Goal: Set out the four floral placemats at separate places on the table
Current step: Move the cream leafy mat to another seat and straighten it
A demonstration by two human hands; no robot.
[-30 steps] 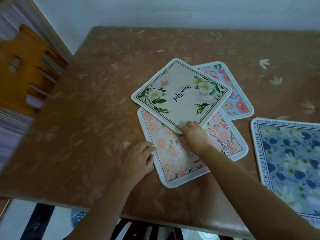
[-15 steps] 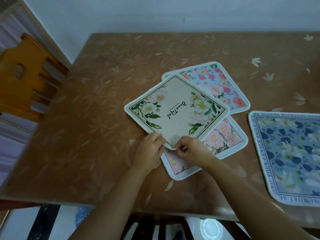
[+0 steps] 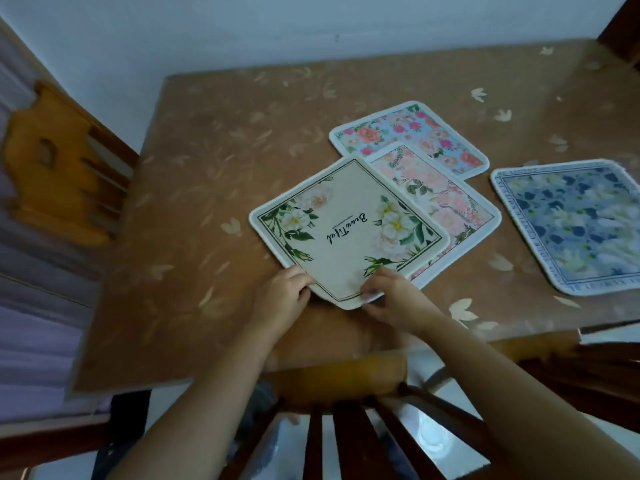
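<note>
Cream placemat [image 3: 346, 237] comes nearer, clamped in left hand [image 3: 282, 292] and right hand [image 3: 394, 299] grip; next, slide it left off pink placemat [image 3: 446, 202].

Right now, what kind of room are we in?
Probably a home dining area: a table with a leaf-print cover, a wooden chair beside it, and a cream placemat among other floral mats.

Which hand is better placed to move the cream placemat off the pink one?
Probably left: the left hand holds the cream placemat on the side toward bare table; the right hand sits nearer the pink placemat.
</note>
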